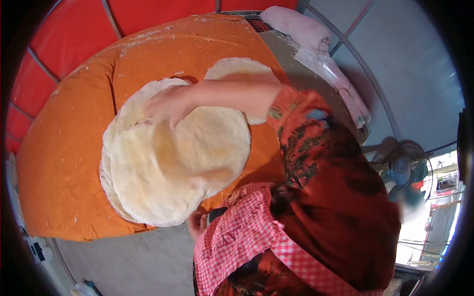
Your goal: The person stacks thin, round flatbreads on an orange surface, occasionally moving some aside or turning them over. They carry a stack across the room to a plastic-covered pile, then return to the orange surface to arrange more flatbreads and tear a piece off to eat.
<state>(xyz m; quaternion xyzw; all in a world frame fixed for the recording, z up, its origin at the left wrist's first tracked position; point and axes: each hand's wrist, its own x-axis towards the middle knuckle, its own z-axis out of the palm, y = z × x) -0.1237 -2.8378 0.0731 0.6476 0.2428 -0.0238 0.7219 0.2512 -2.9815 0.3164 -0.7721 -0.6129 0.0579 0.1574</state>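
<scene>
Several thin, round, pale flatbreads [148,172] lie overlapping on an orange cloth cover. My right hand [170,104] reaches across from the right, over the top part of the pile. Its fingers are bent down on a flatbread, which creases beside them; motion blurs the hand and the sheet below it. A second round [217,138] shows to the right of the front one. Behind my forearm lies another flatbread [242,69]. Close to the pile's lower edge is my left hand [197,223], partly hidden by my apron, its fingers slightly curled.
The orange cloth [64,163] covers a large rounded surface dusted with flour. A rolled pale bundle [298,28] and clear plastic [328,71] lie at the back right. A fan [402,167] stands at the right. Red sheeting [79,34] hangs behind.
</scene>
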